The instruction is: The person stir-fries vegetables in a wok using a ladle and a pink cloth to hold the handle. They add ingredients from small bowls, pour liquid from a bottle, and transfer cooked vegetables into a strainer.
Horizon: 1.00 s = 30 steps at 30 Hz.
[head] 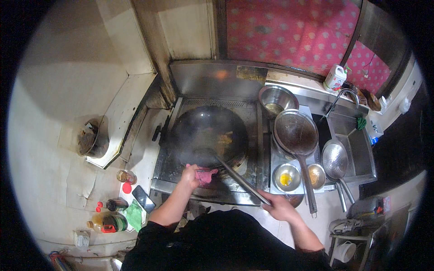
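A large dark wok (203, 125) sits on the stove in front of me, with some yellowish food (225, 138) on its right side and haze over it. At its near edge, my left hand (191, 176) grips a pink cloth (206, 176), which appears folded over the wok's rim or handle. My right hand (280, 205) is closed around the long metal handle (242, 179) of a cooking utensil. Its far end reaches down into the wok, where haze makes the head hard to see; it looks like a ladle.
Right of the stove stand a metal pot (278, 101), a strainer (295, 132), a bowl with egg yolk (286, 178), a smaller bowl (316, 176) and a perforated skimmer (335, 159) by the sink (352, 145). A phone (143, 198), a jar (126, 177) and an oil bottle (107, 222) lie left.
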Tool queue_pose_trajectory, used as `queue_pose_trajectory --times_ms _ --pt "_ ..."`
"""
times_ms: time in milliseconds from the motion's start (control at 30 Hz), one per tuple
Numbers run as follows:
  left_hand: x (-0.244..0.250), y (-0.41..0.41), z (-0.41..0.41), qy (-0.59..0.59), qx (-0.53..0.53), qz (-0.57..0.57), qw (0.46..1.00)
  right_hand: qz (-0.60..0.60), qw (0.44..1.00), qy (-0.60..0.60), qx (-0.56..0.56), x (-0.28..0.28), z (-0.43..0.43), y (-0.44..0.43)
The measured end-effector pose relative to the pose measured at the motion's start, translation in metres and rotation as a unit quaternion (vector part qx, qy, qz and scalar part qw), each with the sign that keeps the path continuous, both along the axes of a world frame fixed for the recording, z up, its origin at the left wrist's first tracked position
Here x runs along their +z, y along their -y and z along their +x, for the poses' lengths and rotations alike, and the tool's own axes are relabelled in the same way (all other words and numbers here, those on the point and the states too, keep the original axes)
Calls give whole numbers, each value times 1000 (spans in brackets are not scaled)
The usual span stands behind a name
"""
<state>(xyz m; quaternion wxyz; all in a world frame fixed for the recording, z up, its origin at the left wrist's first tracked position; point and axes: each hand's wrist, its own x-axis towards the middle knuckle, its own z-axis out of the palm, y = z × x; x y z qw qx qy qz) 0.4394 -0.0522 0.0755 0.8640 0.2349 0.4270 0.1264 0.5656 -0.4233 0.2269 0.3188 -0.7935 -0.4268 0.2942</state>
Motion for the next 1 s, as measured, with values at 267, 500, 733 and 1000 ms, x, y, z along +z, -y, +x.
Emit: queue_pose_trajectory --times_ms 267,500,733,1000 --pt "13 123 -110 104 28 32 994 109 990 92 -5 -61 -10 52" --pt "28 139 -144 14 70 42 997 94 994 -42 38 -75 0 110" --pt "19 192 -187 38 110 15 993 67 996 -46 39 -72 0 147" --pt "86 314 -143 1 274 155 949 111 907 -391 110 -12 -5 168"
